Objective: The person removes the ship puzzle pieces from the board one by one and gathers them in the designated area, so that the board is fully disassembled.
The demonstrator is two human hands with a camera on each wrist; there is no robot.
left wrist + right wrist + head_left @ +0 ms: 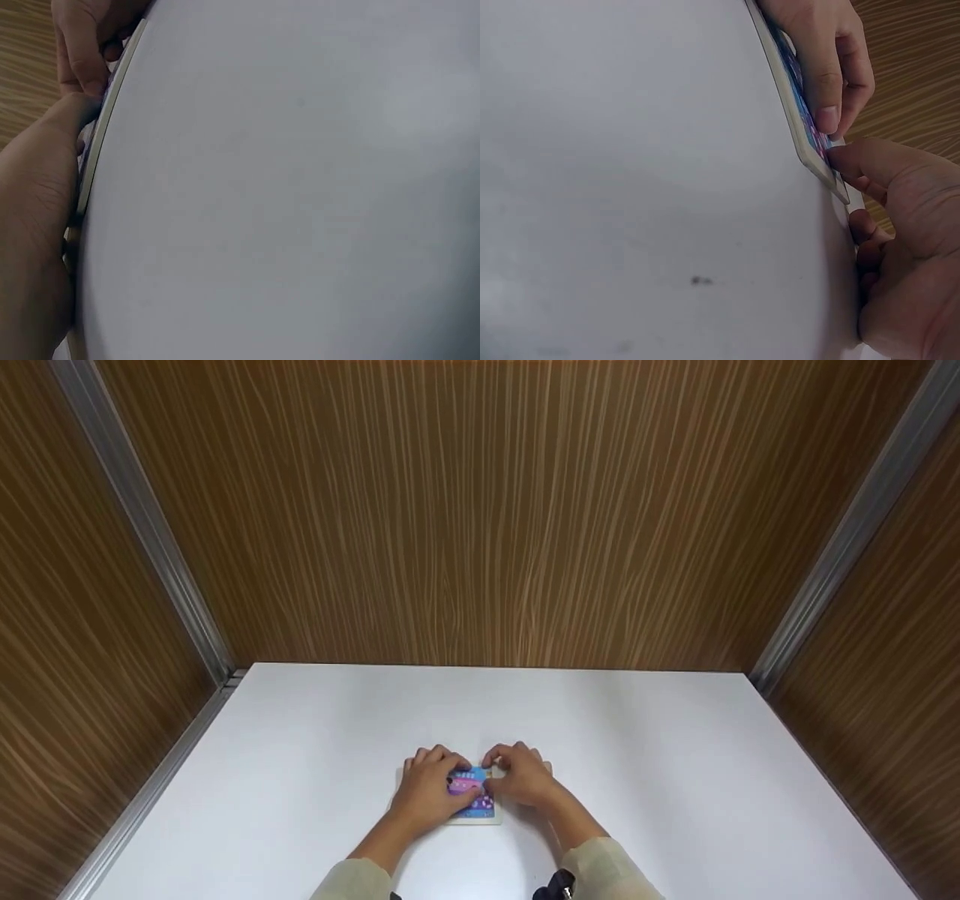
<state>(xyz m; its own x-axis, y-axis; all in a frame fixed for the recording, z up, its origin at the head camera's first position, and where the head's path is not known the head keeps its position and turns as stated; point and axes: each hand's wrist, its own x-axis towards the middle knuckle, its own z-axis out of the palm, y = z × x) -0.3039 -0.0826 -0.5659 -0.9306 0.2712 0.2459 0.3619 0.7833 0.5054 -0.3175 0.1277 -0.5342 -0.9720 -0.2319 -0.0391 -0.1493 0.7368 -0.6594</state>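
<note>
A small flat puzzle board (480, 814) with a pale rim and a blue, pink and purple picture lies on the white table. My left hand (430, 789) covers its left part, thumb and index finger spread over the picture. From the right, my right hand (523, 774) bends its thumb and index finger onto the right edge of the board. In the right wrist view, the right thumb (862, 159) touches the picture near a corner, close to the left thumb (826, 112). Whether a loose piece sits under the right fingertips is hidden.
The white table (645, 765) spreads around the board. Wood-grain panels (480, 510) stand behind and at both sides, with metal rails (172, 547) at the corners. A black object (555, 885) sits by the right sleeve.
</note>
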